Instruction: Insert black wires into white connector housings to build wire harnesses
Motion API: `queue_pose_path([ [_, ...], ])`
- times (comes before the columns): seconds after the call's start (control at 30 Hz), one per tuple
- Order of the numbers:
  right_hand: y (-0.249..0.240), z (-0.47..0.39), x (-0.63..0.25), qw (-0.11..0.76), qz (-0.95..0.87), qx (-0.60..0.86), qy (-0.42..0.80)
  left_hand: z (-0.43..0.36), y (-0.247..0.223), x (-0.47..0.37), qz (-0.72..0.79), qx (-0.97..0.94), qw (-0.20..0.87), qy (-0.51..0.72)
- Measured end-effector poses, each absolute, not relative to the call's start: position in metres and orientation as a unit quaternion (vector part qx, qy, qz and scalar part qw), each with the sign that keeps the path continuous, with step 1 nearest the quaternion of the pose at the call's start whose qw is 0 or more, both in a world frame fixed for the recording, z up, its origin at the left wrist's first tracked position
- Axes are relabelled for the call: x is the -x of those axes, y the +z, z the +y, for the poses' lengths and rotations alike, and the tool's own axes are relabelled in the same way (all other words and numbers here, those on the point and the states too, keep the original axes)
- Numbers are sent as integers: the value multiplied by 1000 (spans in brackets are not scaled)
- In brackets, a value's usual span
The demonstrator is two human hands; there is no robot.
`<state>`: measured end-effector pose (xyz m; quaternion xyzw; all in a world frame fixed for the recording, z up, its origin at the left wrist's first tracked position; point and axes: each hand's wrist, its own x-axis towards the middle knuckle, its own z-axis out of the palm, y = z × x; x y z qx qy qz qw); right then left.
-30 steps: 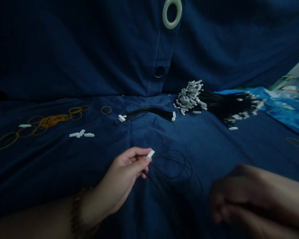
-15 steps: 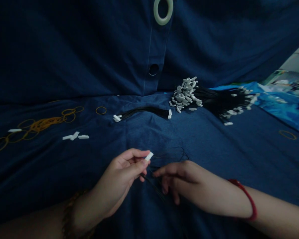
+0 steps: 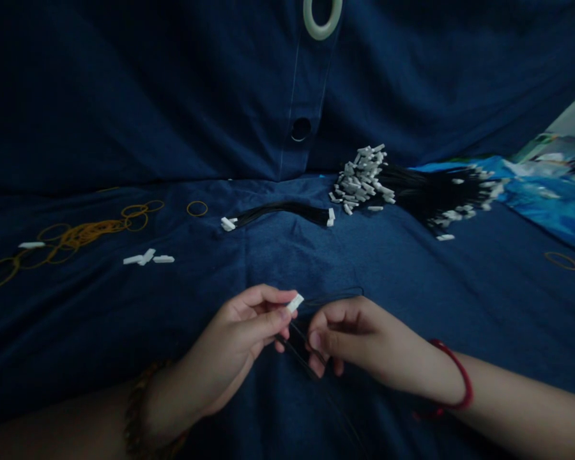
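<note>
My L hand, lower ctr of frame, has thumb & fingers clamped on a small white connector, tilted up to the R. My R hand, just beside it, has thumb & index finger pinched together on thin black wires, which run btwn my hands & down; a loop arcs above my R knuckles. Beaded bracelet on L wrist, red cord on R. Ctr of frame, on dark blue cloth: a short black wire bundle w/ white ends. Upper R: a big wire pile, also white-tipped. L side: orange rubber bands, w/ loose white pieces near them.
</note>
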<state>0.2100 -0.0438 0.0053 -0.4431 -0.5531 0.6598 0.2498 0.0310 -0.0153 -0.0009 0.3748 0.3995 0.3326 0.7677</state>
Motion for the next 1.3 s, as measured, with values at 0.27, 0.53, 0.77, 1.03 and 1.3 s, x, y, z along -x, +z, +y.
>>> queue_pose_path([
  [0.27, 28, -43, -219, 213, -502, 498, 674, -17, 1, -34, 431, -375, 749, 335],
  [0.53, 60, -53, -269, 329, -401, 439, 734, -15, 3, -33, 434, -366, 750, 340],
  [0.77, 71, -33, -271, 705, -384, 267, 534, -15, 1, -33, 427, -367, 751, 345],
  [1.03, 42, -48, -235, 515, -371, 268, 725, -15, -1, -35, 427, -380, 746, 341],
  [1.3, 10, -58, -205, 340, -614, 465, 540, -17, -1, -33, 414, -384, 759, 324],
])
